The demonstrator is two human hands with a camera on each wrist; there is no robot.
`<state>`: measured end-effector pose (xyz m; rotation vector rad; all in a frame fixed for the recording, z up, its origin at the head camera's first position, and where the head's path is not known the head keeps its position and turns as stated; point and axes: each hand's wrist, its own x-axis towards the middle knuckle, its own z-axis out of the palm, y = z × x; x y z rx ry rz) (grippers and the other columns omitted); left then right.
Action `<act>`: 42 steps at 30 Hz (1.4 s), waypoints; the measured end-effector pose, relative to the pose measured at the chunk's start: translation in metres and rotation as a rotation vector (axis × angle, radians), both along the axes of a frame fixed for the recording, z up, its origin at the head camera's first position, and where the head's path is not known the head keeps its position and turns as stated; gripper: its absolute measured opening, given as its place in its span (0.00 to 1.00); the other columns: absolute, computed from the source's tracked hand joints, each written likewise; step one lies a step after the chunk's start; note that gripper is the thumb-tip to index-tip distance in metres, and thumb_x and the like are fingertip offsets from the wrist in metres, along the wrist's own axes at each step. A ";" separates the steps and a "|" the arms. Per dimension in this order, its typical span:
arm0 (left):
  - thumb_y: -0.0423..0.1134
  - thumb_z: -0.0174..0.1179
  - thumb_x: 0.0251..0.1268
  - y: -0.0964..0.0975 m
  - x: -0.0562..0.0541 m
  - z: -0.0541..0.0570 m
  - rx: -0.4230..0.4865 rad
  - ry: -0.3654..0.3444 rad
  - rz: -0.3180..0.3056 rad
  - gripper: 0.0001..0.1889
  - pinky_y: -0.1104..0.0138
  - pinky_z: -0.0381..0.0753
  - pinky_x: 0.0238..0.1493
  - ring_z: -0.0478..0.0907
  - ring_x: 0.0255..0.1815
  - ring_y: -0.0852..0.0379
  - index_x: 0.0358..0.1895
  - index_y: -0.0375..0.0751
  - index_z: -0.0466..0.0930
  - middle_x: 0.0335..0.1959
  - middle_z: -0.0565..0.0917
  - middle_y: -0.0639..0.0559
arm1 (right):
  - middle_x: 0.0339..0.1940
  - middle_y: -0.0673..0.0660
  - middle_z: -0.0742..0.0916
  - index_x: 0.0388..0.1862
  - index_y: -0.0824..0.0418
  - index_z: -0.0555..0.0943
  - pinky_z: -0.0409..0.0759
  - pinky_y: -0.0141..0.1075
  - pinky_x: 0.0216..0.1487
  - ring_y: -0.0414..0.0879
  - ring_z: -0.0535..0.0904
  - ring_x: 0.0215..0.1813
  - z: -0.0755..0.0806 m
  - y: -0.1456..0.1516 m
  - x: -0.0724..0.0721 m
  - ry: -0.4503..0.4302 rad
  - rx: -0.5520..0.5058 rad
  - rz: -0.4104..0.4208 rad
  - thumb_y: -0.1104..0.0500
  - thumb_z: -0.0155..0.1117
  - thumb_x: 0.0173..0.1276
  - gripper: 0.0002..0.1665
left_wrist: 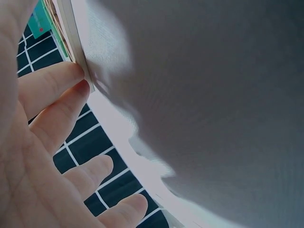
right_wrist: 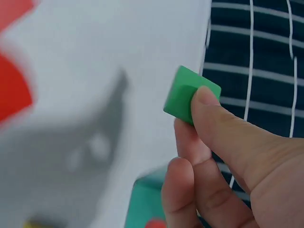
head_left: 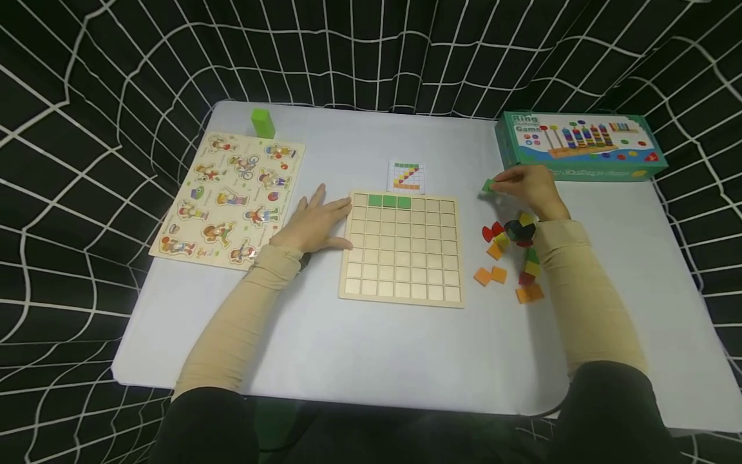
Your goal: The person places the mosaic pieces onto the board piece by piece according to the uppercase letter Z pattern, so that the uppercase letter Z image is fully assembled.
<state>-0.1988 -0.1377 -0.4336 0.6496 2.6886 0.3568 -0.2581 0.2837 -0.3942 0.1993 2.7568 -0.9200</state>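
Observation:
My right hand (head_left: 536, 188) pinches a green square tile (right_wrist: 181, 97) between thumb and fingertips, raised above the table to the right of the board. A wooden grid board (head_left: 400, 258) lies in the middle in the head view. Three green tiles (head_left: 390, 202) sit side by side in its top row. With fingers spread, my left hand (head_left: 313, 224) touches the board's left edge; the left wrist view shows two fingertips (left_wrist: 78, 71) against that edge. Just behind the board lies a small pattern card (head_left: 407, 177) with coloured squares.
Loose orange tiles (head_left: 483, 277) and red, yellow, green and black pieces lie right of the board, partly beneath the right forearm. A ring game box (head_left: 580, 145) stands at the back right. Left are a picture puzzle board (head_left: 232, 200) and a green block (head_left: 263, 123).

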 end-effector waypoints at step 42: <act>0.63 0.64 0.65 0.005 -0.002 0.009 -0.047 -0.053 -0.002 0.50 0.29 0.43 0.81 0.33 0.87 0.29 0.84 0.47 0.51 0.87 0.50 0.54 | 0.62 0.64 0.88 0.51 0.61 0.90 0.77 0.55 0.70 0.60 0.79 0.69 -0.023 -0.105 -0.010 -0.024 0.071 0.246 0.49 0.69 0.72 0.18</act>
